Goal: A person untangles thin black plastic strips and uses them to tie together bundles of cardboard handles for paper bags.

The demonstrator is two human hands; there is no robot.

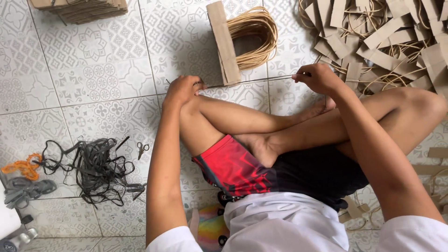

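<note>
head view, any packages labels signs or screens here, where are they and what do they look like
No labels, signs or screens show.
Stack of flat brown cardboard pieces: top left on the tiled floor.
Bundle of tan paper-cord handles on cardboard strips: upright, top centre, between the left hand and right hand.

Tan bundle (242, 39) and strips (382, 42), pale grey patterned floor (93, 74), black straps (95, 168), orange tangle (21, 167), red-and-black shorts (242, 170), white shirt (284, 224).

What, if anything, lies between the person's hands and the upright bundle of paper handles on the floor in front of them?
Nothing visible does. The left hand and right hand pinch a thin strap running under the bundle of paper handles; only bare floor tile shows between hands and bundle.
</note>
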